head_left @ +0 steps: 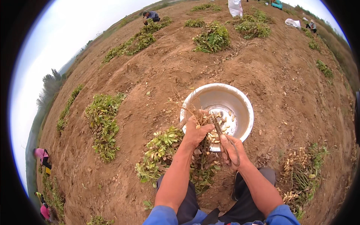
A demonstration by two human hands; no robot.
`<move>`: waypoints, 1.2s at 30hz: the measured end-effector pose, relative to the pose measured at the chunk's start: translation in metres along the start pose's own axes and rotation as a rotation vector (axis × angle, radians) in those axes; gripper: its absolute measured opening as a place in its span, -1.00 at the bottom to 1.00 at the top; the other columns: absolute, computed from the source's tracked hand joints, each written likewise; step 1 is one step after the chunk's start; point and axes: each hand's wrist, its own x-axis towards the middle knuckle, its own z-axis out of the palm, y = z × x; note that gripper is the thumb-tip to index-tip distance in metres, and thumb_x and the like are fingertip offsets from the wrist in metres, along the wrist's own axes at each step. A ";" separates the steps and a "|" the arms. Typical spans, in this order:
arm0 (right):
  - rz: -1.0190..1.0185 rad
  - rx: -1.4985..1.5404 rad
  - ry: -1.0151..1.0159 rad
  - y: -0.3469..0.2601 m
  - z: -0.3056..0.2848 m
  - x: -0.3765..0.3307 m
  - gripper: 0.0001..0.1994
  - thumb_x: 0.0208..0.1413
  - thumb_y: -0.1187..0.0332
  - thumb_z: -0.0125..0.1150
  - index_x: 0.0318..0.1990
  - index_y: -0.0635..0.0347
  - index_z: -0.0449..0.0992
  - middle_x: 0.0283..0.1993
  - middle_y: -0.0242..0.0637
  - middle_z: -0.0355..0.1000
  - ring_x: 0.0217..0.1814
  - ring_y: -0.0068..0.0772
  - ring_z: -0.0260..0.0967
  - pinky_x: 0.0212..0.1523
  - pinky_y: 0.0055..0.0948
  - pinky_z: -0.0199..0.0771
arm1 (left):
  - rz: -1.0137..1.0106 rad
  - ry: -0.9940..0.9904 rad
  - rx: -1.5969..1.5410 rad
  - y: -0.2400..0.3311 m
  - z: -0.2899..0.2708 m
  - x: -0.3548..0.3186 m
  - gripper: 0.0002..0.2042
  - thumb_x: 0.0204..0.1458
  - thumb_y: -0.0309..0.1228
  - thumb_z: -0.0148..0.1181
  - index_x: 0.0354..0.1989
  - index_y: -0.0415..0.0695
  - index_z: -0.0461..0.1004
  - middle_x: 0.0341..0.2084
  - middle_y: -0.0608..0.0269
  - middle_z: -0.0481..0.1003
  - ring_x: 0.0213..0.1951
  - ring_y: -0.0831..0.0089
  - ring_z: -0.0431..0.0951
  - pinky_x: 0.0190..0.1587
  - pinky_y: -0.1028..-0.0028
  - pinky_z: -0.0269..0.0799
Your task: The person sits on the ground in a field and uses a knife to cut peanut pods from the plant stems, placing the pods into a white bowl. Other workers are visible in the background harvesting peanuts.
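My left hand [195, 131] is closed round a bunch of peanut plants [204, 170], over the near left rim of a round metal basin [242, 98]. Their thin roots stick up beyond my fingers, and the leafy ends hang toward my knees. In my closed right hand [233, 150] is a dark metal tool with a curved loop handle, which looks like a pair of shears [217, 126]. Its narrow end reaches to the roots beside my left thumb. Loose peanuts [224, 119] lie on the basin's floor, partly hidden by my hands and the roots.
A leafy heap [159, 152] lies left of my knees, and plants with peanuts attached [300, 176] lie at the right. More plant piles [103, 125] dot the brown soil. White sacks [235, 8] and several other people [151, 17] are farther off.
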 end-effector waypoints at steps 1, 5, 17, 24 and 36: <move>-0.006 0.032 -0.005 -0.001 -0.002 0.000 -0.52 0.27 -0.09 0.12 -0.12 0.25 0.47 -0.61 -0.53 0.18 -0.75 -0.73 0.07 -0.78 -0.64 0.06 | -0.011 -0.003 -0.062 -0.007 0.000 0.005 -0.48 -0.09 -0.66 0.34 0.09 -0.20 0.31 -0.20 0.18 0.52 -0.21 0.42 0.58 -0.15 0.44 0.56; 0.079 0.210 0.015 0.001 -0.010 0.005 -0.47 0.28 -0.13 0.06 -0.07 0.26 0.42 -0.58 -0.50 0.21 -0.75 -0.73 0.05 -0.78 -0.65 0.04 | -0.173 -0.040 -0.241 -0.019 0.004 0.019 -0.43 -0.11 -0.70 0.33 0.13 -0.23 0.28 -0.26 0.14 0.56 -0.23 0.39 0.60 -0.17 0.41 0.59; -0.641 -0.871 0.376 0.017 -0.020 0.011 -0.54 0.07 0.09 0.38 0.02 0.21 0.54 -0.29 -0.25 0.50 -0.43 -0.28 0.46 -0.38 -0.31 0.47 | -0.227 0.332 -0.459 -0.019 -0.007 0.036 -0.85 -0.02 -0.59 0.24 -0.24 -0.31 0.54 -0.46 0.16 0.55 -0.43 0.37 0.57 -0.36 0.40 0.55; -0.781 -1.224 0.307 0.010 -0.011 -0.006 -0.54 -0.12 0.20 0.48 -0.02 0.05 0.54 -0.39 -0.28 0.41 -0.43 -0.19 0.47 -0.46 -0.26 0.47 | -0.133 0.315 -0.599 -0.001 -0.036 0.027 -0.91 -0.03 -0.59 0.23 -0.32 -0.27 0.52 -0.49 0.18 0.53 -0.45 0.37 0.54 -0.26 0.38 0.56; -0.820 -1.148 0.284 0.019 0.012 0.001 -0.55 -0.12 0.28 0.45 -0.01 0.11 0.55 -0.36 -0.25 0.43 -0.39 -0.18 0.48 -0.41 -0.26 0.49 | -0.191 0.189 -0.653 -0.001 -0.036 0.017 -0.95 0.01 -0.56 0.20 -0.36 -0.28 0.53 -0.50 0.15 0.53 -0.46 0.35 0.55 -0.35 0.40 0.52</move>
